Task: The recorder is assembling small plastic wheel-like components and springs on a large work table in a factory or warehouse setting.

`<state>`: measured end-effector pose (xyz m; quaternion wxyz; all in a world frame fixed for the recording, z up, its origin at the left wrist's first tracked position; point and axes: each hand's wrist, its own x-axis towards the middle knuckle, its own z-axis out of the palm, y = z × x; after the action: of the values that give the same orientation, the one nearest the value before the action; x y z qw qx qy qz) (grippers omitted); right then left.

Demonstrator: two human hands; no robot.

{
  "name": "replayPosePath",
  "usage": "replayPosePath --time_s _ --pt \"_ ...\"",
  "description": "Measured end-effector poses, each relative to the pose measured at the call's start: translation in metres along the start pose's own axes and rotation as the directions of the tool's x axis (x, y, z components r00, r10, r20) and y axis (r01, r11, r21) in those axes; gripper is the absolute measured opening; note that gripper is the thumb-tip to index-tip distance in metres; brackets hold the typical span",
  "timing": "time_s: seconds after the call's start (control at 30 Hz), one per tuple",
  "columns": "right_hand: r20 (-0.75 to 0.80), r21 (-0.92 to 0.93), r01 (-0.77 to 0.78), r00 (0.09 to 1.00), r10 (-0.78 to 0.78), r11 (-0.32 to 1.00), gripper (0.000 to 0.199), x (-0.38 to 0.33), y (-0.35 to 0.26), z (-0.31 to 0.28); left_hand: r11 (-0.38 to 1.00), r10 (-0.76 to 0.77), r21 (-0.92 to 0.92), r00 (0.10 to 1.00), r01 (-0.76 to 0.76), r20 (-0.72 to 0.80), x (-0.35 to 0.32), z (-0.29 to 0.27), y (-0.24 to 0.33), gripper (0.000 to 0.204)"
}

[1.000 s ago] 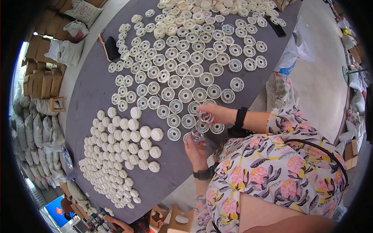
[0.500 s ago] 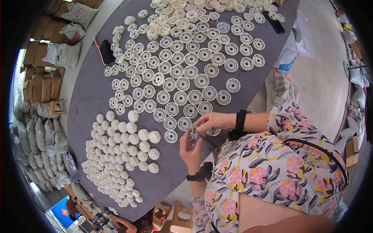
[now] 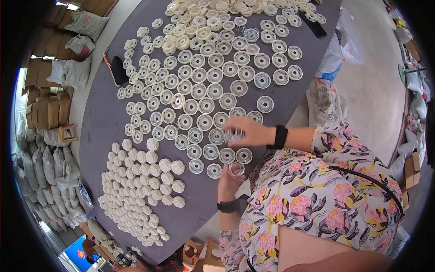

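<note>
My left hand [image 3: 229,185] is at the near edge of the table, fingers curled around clear round plastic rings [image 3: 236,169]. How many rings are stacked there I cannot tell. Farther up, my right hand [image 3: 253,132] reaches over the rows of white round parts with dark centre holes [image 3: 210,151]. Its fingers grip a clear ring [image 3: 234,135] just above or on one of these parts; contact is hard to judge. Nearby parts have a shiny, clear look inside, such as the white part [image 3: 244,156] beside my left hand.
White domed caps [image 3: 153,170] stand in rows at the left of the dark table [image 3: 190,222]. A phone [image 3: 316,28] and a heap of white parts [image 3: 204,20] lie at the far end. A dark pouch [image 3: 118,70] is near the left edge. Another person [image 3: 131,267] works at lower left.
My hands, together over the clear rings before, have moved apart. My right hand has gone up and away over the parts; my left has drawn slightly nearer. The view has shifted a little.
</note>
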<state>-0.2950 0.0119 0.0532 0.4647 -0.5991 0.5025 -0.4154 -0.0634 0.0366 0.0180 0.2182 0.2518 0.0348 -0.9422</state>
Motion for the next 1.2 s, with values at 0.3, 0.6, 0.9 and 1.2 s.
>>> replayPosePath --time_s 0.3,0.6,0.9,1.2 --pt "-0.294 -0.032 -0.265 0.924 0.244 0.964 0.046 -0.005 0.037 -0.032 -0.234 0.800 0.972 0.568 0.000 0.192 0.115 0.003 0.084 0.039" --pt "-0.241 -0.202 -0.248 0.950 0.197 0.948 0.048 0.038 0.059 -0.029 -0.527 0.785 0.835 0.469 0.161 0.405 0.125 -0.001 0.081 0.046" --pt "-0.065 -0.706 -0.158 0.985 0.159 0.690 0.046 0.134 0.080 -0.013 -0.402 0.856 0.902 0.415 0.159 0.309 0.078 -0.013 0.038 0.035" --pt "0.302 0.053 -0.610 0.764 0.570 0.790 0.060 0.100 0.011 -0.008 0.158 0.752 0.937 0.653 -0.313 0.092 0.068 0.032 0.048 0.050"
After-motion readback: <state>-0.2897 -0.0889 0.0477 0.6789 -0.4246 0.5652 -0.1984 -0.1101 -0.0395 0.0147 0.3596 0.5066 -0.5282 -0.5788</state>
